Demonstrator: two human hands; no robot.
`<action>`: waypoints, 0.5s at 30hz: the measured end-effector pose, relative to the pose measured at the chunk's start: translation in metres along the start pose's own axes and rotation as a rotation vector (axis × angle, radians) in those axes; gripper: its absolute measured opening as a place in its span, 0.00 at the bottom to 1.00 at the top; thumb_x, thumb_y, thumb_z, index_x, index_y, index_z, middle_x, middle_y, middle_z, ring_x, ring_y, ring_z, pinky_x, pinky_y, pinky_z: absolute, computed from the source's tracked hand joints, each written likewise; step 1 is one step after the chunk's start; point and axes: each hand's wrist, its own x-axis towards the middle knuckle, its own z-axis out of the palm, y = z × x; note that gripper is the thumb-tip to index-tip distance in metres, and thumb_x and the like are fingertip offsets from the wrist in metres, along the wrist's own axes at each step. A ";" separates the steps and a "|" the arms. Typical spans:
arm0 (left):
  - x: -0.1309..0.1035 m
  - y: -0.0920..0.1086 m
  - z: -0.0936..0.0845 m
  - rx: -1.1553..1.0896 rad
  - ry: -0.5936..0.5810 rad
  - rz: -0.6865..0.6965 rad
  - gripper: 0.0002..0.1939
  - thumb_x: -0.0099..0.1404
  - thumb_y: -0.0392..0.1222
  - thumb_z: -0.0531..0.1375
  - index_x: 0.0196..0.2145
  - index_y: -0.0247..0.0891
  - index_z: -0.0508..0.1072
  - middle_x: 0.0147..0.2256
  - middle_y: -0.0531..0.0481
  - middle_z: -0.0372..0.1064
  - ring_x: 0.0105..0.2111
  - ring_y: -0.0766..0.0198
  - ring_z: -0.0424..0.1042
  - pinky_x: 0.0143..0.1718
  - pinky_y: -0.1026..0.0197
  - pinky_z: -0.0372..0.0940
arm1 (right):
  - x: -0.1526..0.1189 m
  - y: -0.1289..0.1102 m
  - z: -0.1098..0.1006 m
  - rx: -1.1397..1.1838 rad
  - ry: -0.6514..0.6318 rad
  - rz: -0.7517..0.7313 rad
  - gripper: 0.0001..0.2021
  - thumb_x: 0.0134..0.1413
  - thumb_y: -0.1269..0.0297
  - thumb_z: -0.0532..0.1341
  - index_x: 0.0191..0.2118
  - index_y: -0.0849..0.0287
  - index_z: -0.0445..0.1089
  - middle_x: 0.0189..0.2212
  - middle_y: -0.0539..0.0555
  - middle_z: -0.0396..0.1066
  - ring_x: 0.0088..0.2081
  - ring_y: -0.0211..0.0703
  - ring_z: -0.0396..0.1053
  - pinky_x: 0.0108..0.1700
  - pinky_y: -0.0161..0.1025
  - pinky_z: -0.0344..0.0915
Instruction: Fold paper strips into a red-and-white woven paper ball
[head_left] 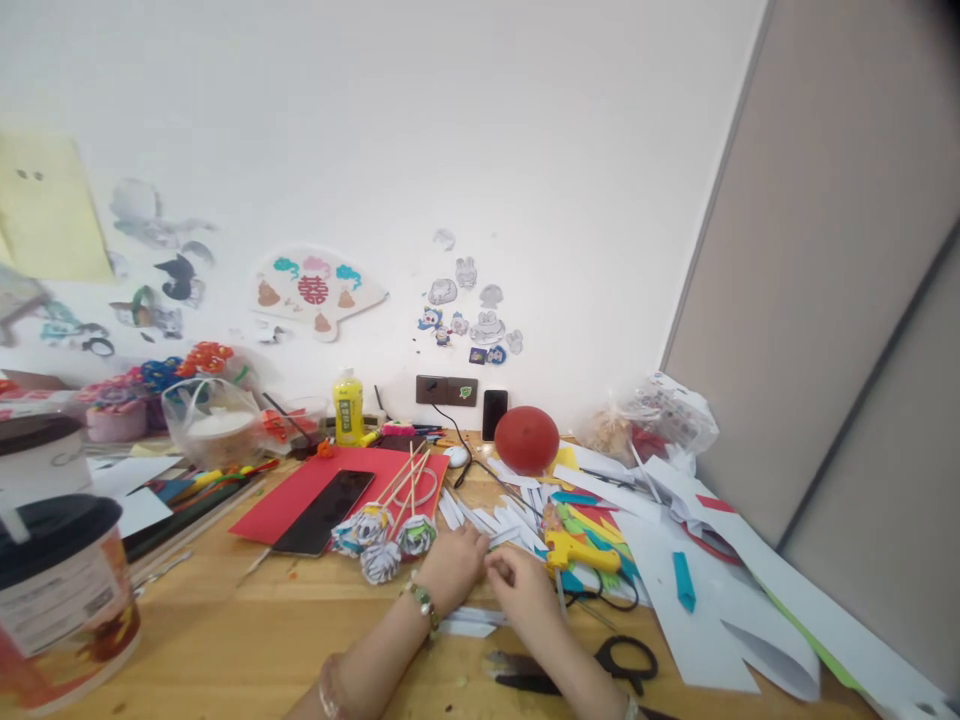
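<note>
Near the front edge of the table (225, 640), just ahead of the scissors (600, 665), the person's two hands are meeting over a scatter of white paper strips (495, 520). The left hand (454, 565) is lying knuckles up with its fingers curled down onto the strips; whether it is pinching one cannot be told. A bracelet (421, 600) is sitting on its wrist. The right hand (525, 585) is resting just beside it, almost touching, its fingers bent and seeming to nip a small piece of strip, though the grip is too small to make out for certain. More strips (469, 625) are lying under the left wrist.

Left of the scissors and beyond the left hand, three paper flowers (382, 540) on thin wooden sticks are lying together, their sticks crossing a red sheet (307, 480). A dark phone (324, 512) is lying on that sheet. Behind the scissors, close by the right hand, a yellow glue gun (581, 550) is lying among coloured paper scraps. Farther back from the scissors, a red ball (526, 438) is sitting near the wall, with a yellow bottle (348, 405) to its left. Far left of the scissors, a lidded cup (64, 600) is standing at the table's edge.
</note>
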 end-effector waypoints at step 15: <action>-0.001 0.010 -0.003 -0.004 0.065 -0.021 0.08 0.61 0.31 0.54 0.31 0.35 0.73 0.34 0.42 0.73 0.37 0.52 0.70 0.39 0.52 0.61 | -0.008 -0.013 -0.008 -0.323 0.073 -0.180 0.10 0.48 0.77 0.53 0.32 0.57 0.68 0.29 0.52 0.71 0.33 0.44 0.68 0.34 0.35 0.57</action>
